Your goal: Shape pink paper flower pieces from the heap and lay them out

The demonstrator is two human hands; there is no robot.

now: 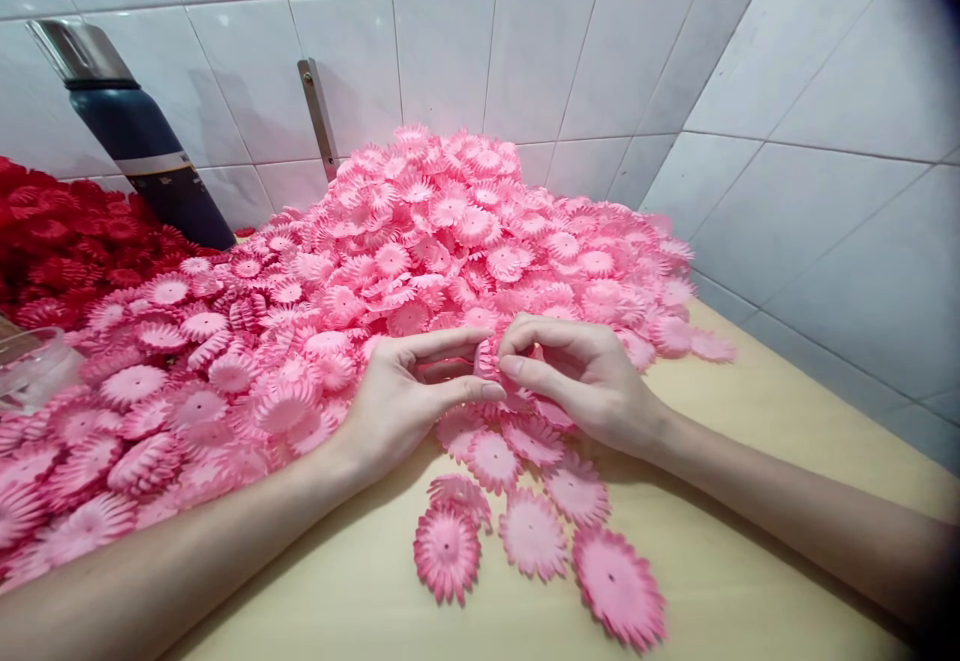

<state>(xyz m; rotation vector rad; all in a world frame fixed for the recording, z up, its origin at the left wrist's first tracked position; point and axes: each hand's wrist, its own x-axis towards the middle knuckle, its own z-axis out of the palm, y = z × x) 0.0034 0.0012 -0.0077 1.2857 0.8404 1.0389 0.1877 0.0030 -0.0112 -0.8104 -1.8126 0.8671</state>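
Observation:
Pink petal discs with fringed edges and small centre holes form a large pile [450,221]. In front of it, my left hand [409,386] and my right hand [581,376] meet, their fingers closed on a small stack of pink petal discs [489,356]. My left thumb and forefinger pinch its left side; my right thumb and fingers grip its right side. How many discs are held cannot be made out. Below my hands lie several loose discs, among them a darker-edged petal disc [619,581] and a smaller petal disc [447,548] with a hole in its middle.
A dark blue flask [150,141] stands at the back left beside a heap of red petals [67,241]. A clear plastic container [34,371] sits at the left edge. White tiled walls [450,51] bound the pale yellow table [750,441] behind and to the right.

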